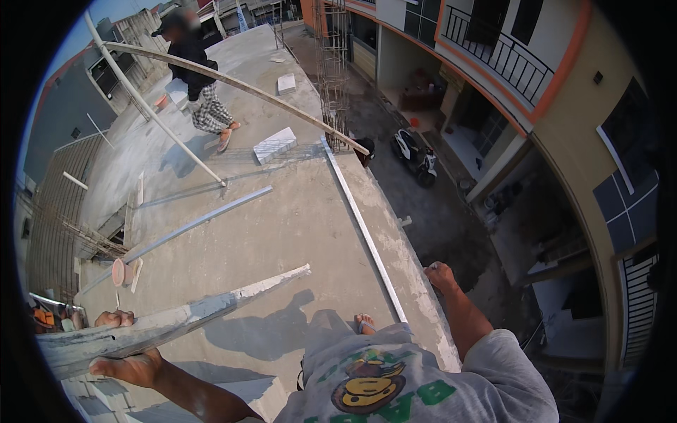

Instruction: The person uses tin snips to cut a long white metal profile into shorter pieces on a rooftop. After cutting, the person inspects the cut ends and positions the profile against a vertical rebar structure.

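A long, weathered grey wooden beam (190, 314) with a whitish tapered end slants across the lower left. My left hand (134, 366) is closed around it, thumb underneath and fingertips over the top edge. My right hand (441, 276) is out past the slab's right edge, above the lane. Its fingers are curled; whatever they may hold cannot be made out. Between my hands, my sandalled foot (364, 323) stands on the concrete slab (296, 218), beside a straight pale metal bar (363, 229). Pale blocks (243, 395) lie below my left forearm.
The slab drops at its right edge to a lane with a parked motorbike (416, 156). A rebar column (333, 70) rises there. A plank (240, 81) and leaning pole (162, 116) cross the far left, near another person (194, 77). Another bar (197, 224) and a block (275, 144) lie ahead.
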Demonstrator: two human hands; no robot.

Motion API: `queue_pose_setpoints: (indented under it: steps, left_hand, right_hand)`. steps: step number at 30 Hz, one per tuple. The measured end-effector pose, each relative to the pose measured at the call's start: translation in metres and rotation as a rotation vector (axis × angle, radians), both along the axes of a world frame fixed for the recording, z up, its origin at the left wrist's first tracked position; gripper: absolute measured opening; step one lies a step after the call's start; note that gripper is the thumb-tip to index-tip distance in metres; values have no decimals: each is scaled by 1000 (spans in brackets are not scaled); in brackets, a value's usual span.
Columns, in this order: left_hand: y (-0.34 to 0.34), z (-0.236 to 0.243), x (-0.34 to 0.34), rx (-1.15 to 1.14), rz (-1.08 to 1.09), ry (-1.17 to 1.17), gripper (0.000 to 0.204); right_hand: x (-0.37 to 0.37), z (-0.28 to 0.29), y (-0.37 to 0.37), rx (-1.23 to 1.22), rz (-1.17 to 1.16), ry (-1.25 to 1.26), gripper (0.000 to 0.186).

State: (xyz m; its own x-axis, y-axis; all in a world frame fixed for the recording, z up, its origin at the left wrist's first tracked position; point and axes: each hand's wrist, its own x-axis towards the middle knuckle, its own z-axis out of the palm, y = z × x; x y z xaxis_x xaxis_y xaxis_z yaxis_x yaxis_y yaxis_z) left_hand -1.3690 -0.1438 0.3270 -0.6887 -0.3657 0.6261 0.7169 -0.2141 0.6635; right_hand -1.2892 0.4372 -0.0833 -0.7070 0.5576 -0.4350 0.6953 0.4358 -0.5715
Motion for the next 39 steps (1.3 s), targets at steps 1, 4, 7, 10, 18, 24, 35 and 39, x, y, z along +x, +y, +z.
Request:
queue_pose_setpoints:
  steps: [1,4,7,10,18,24,35,39]
  left_hand:
    - [2,0,-16,4,-30,-1,86]
    - [6,1,-60,-32,-104,-7,89]
    - [12,2,-123,-88,-73,24,99]
    - [22,1,-187,-182,-155,54,111]
    - [104,19,-361,-184,-14,30,128]
    - [180,16,-473,-152,-516,208,128]
    - [375,-3,-612,-264,-438,41,111]
    - [420,-9,-642,-336,-339,-21,99]
  right_hand:
    - [-29,7,5,60,20,46,42]
    - [-93,14,7,39,28,37,41]
    - [-126,-2,-1,-6,90,-42,43]
    - [-129,-32,-15,-13,191,-197,47]
    - [-158,-57,-28,-89,-68,-435,38]
    - [-226,-60,-35,-91,-122,-274,38]
    - [-348,-71,-2,-274,-205,-306,50]
    - [-392,-57,19,-235,-225,-284,49]
